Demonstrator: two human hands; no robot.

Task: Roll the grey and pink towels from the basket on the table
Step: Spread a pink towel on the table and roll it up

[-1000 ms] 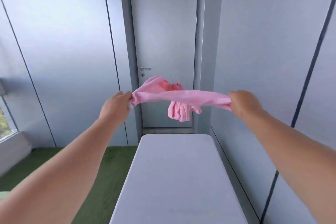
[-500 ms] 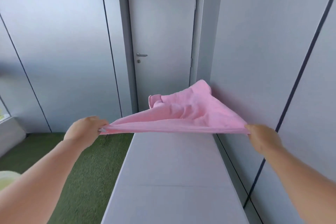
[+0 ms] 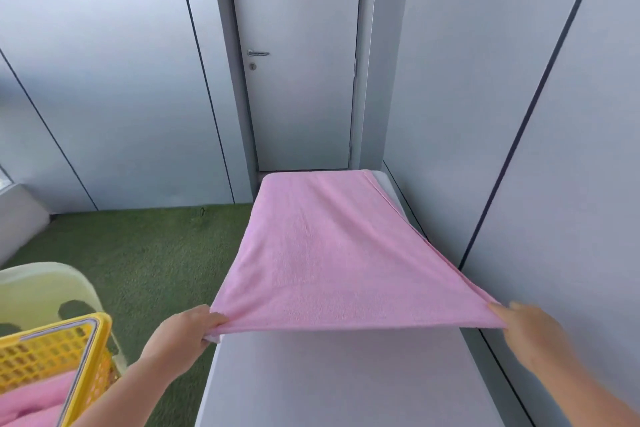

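- Holding the pink towel (image 3: 322, 253) stretched along the counter (image 3: 346, 385), far end lying flat, near edge raised and taut.
- Left hand (image 3: 183, 333): fingers (image 3: 211, 317) clamped on the near left corner, out past the counter's left side.
- Right hand (image 3: 530, 333): blurred, seemingly clamped on the near right corner.
- Could drape over the left side if lowered from here, giving a crooked roll.
- Could drag the far end back or bunch it if tugged harder.
- Could trap creases if dropped unevenly.
- More pink cloth waiting in the basket (image 3: 52, 350); grey towel not in sight.
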